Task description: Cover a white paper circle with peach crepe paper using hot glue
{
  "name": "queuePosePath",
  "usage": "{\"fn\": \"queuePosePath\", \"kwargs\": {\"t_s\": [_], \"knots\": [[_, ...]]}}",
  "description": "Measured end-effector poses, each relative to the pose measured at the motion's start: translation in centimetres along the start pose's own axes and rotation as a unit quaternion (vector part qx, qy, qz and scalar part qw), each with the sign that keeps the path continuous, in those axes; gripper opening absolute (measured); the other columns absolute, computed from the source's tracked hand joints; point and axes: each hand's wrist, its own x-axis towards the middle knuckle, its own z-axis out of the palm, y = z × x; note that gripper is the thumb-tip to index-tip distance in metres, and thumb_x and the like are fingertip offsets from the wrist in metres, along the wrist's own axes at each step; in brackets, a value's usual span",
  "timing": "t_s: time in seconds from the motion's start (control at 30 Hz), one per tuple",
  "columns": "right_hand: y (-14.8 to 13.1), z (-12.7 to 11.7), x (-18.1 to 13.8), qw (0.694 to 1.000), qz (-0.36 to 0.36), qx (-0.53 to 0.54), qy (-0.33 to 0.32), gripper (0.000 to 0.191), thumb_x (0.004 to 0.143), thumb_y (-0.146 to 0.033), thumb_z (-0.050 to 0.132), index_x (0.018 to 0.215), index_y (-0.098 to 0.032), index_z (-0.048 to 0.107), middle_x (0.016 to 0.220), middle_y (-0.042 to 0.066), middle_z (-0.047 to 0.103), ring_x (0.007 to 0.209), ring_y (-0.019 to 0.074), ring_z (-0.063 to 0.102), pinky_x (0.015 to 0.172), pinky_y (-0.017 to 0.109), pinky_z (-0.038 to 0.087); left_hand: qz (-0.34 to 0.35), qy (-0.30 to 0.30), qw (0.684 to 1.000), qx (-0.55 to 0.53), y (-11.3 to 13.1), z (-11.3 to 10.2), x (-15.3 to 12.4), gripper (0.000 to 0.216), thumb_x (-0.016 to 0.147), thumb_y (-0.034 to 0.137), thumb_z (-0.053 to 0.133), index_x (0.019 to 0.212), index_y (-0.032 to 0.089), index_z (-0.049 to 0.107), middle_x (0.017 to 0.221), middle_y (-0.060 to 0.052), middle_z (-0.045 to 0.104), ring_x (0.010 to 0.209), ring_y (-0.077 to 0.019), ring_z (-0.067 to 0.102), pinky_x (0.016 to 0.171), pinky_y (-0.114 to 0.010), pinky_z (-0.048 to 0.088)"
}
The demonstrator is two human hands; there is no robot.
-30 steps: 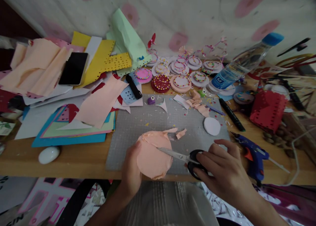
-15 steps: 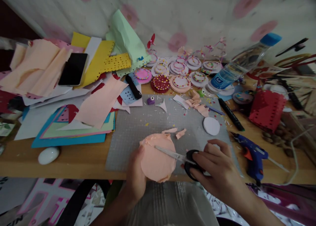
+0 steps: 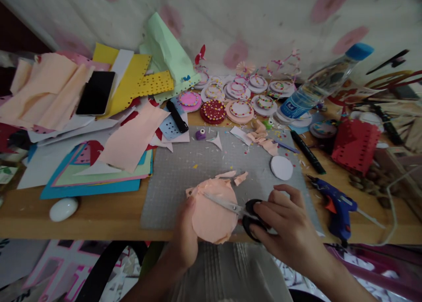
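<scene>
Left hand (image 3: 186,235), fingers clamped on peach disc (image 3: 213,222); right hand (image 3: 287,219) gripping scissors (image 3: 235,208), handles right of disc; best snipped shallowly.

This is a papercraft workspace, as the scissors (image 3: 234,208), cutting mat (image 3: 171,174), glue gun (image 3: 339,207) and piled coloured paper (image 3: 132,139) show.

A hand could pass over the left part of the cutting mat (image 3: 166,179), between the stacked sheets (image 3: 130,184) and the peach disc (image 3: 216,218). Decorated discs (image 3: 213,111) block the far side; the bottle (image 3: 298,104), marker (image 3: 308,152) and glue gun (image 3: 339,205) obstruct the right.
</scene>
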Motion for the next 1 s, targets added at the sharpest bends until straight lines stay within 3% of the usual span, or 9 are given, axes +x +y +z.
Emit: {"fn": "queuePosePath", "kwargs": {"t_s": [0.2,0.33,0.5,0.6,0.73,0.9,1.0], "knots": [[0.4,-0.3,-0.5,0.998,0.056,0.008,0.004,0.011,0.085,-0.027,0.062,0.077,-0.021,0.059,0.061,-0.002,0.056,0.066,0.0165,0.047,0.083,0.039,0.036,0.042,0.017,0.999,-0.028,0.7,-0.1,0.6,0.05,0.062,0.062,0.073,0.084,0.017,0.073,0.083,-0.008,0.076,0.107,-0.0354,0.064,0.088,-0.04,0.052],[2.1,0.1,-1.6,0.994,0.104,-0.042,-0.01,0.018,0.083,-0.037,0.062,0.079,-0.02,0.059,0.068,0.002,0.059,0.071,0.0201,0.051,0.071,0.035,0.038,0.065,-0.005,0.998,-0.007,1.2,-0.7,1.2,0.051,0.061,0.063,0.074,0.08,0.015,0.074,0.083,-0.009,0.076,0.101,-0.0351,0.067,0.086,-0.04,0.054],[6.0,2.5,-3.7,0.981,0.152,-0.116,0.028,0.031,0.089,-0.04,0.053,0.1,-0.013,0.064,0.079,0.009,0.07,0.071,0.0245,0.058,0.065,0.036,0.044,0.116,-0.02,0.987,0.112,1.3,-2.4,2.4,0.046,0.061,0.042,0.084,0.097,0.015,0.074,0.094,-0.008,0.076,0.099,-0.0297,0.067,0.084,-0.033,0.053],[6.7,2.9,-4.1,0.978,0.168,-0.109,0.056,0.037,0.091,-0.038,0.053,0.114,-0.011,0.063,0.096,0.014,0.07,0.077,0.0252,0.061,0.07,0.039,0.048,0.129,-0.087,0.97,0.184,1.3,-3.5,3.0,0.042,0.071,0.036,0.079,0.107,0.015,0.073,0.1,-0.008,0.075,0.099,-0.027,0.067,0.083,-0.03,0.052],[4.4,1.9,-2.9,0.979,0.176,-0.023,0.1,0.031,0.091,-0.031,0.058,0.118,-0.017,0.061,0.116,0.014,0.064,0.086,0.022,0.063,0.083,0.04,0.05,0.141,-0.137,0.953,0.232,1.5,-3.8,2.9,0.037,0.077,0.037,0.074,0.108,0.016,0.073,0.099,-0.008,0.076,0.093,-0.0244,0.068,0.079,-0.028,0.052],[-0.3,1.1,0.2,0.968,0.115,0.213,0.066,0.031,0.09,-0.024,0.062,0.12,-0.023,0.059,0.106,0.008,0.064,0.095,0.019,0.062,0.082,0.032,0.052,0.162,-0.22,0.91,0.312,2.2,-2.6,1.4,0.033,0.082,0.042,0.068,0.102,0.017,0.076,0.092,-0.006,0.076,0.084,-0.0208,0.068,0.071,-0.025,0.052],[-2.0,1.7,1.6,0.963,0.049,0.25,0.091,0.025,0.088,-0.011,0.062,0.109,-0.024,0.064,0.1,0.005,0.067,0.093,0.0165,0.062,0.079,0.028,0.052,0.148,-0.26,0.895,0.33,2.4,-2.3,1.0,0.033,0.08,0.042,0.068,0.1,0.017,0.076,0.086,-0.005,0.077,0.077,-0.0198,0.069,0.066,-0.024,0.053]]}}
